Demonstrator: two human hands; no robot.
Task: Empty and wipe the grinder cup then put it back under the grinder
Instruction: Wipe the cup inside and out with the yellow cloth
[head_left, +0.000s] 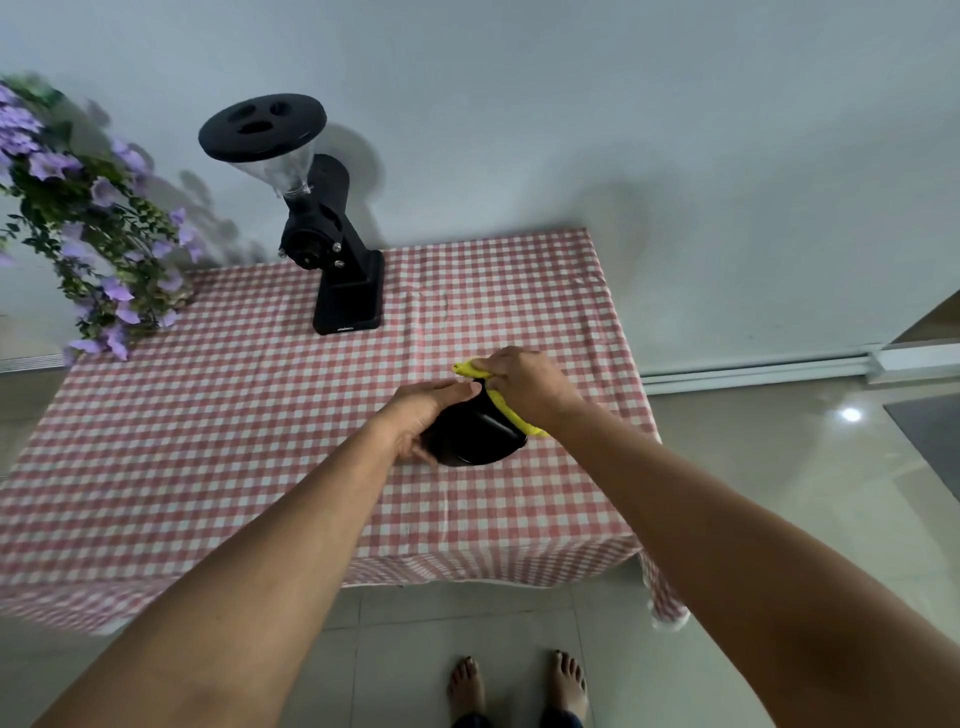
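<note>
The left hand (431, 410) grips the round black grinder cup (478, 439) above the checked bench (208, 441) — the right hand (524, 387) pinches a yellow cloth (506, 410) against it.

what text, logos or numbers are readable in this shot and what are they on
Small pale mark on the front edge of the grinder base: probably a brand logo, too small to read.
Black cup, yellow cloth, checked tablecloth: no lettering visible.
Nothing else in view carries readable text.
</note>
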